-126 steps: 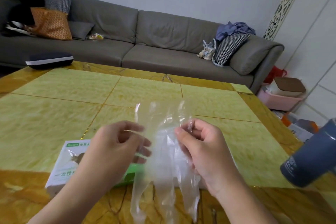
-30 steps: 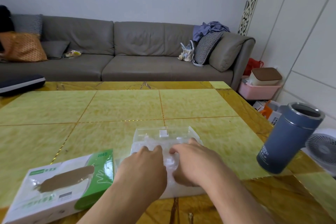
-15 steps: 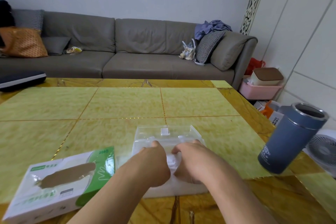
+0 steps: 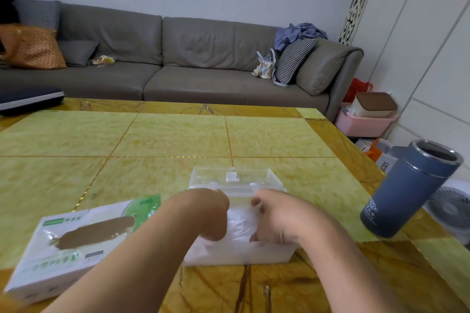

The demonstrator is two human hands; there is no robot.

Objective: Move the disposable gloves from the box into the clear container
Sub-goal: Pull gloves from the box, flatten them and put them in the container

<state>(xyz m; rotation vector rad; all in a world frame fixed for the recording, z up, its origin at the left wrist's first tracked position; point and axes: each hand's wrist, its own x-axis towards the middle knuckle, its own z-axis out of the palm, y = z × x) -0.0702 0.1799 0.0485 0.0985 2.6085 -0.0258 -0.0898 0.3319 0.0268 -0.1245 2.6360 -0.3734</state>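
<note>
While both hands work down inside the clear plastic container, here is how it stands:

Left hand (image 4: 203,213): knuckles up, fingers curled downward into the container, tips hidden below the rim; whether they pinch the plastic beneath them, I cannot tell.

Right hand (image 4: 277,218): fingers (image 4: 256,202) bent inward and down toward the left hand's knuckles, thumb side low on the crumpled film; a firm hold is not visible, so cannot tell.

Clear rectangular plastic container (image 4: 239,256): sits on the table, directly under both sets of fingers, its open hinged lid (image 4: 232,176) lying flat just beyond the fingertips.

Thin transparent disposable gloves (image 4: 239,226): a crumpled whitish wad inside the container, showing in the gap between the two hands and touching both.

White-and-green cardboard glove box (image 4: 76,241): lies flat just outside the left wrist, oval opening facing up, apart from the fingers.

Blue-grey metal tumbler (image 4: 407,188): stands lidless, well out past the right hand, near the table edge.

Yellow-green marbled table (image 4: 152,140): stretches away beyond the fingertips.

Grey sofa (image 4: 178,58): far behind, against the wall.
</note>
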